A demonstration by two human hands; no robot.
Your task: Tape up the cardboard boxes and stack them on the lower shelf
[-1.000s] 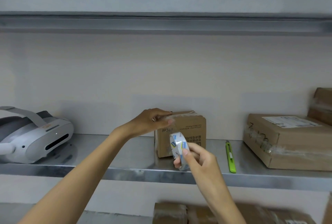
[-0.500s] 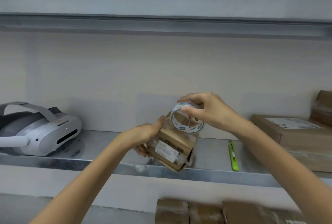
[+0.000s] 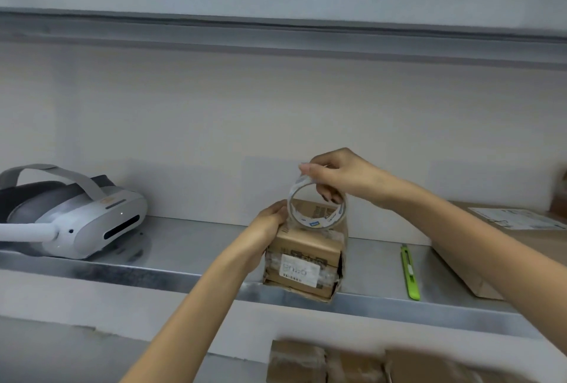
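Observation:
A small cardboard box [image 3: 303, 259] with a white barcode label is tipped toward me at the front edge of the metal shelf [image 3: 196, 247]. My left hand [image 3: 270, 226] grips its left side. A roll of clear tape [image 3: 317, 210] hangs just above the box top, and my right hand [image 3: 340, 175] holds it with fingers hooked through the ring. A clear strip of tape runs from the roll down the box's right side.
A white headset [image 3: 76, 220] lies at the shelf's left. A green utility knife [image 3: 409, 273] lies right of the box, and a large labelled carton [image 3: 521, 229] beyond it. More taped boxes [image 3: 325, 364] sit on the lower shelf below.
My right hand swung the tape roll from the box's front up over its top. My left hand tipped the box toward me, then turned it squarer, label facing me.

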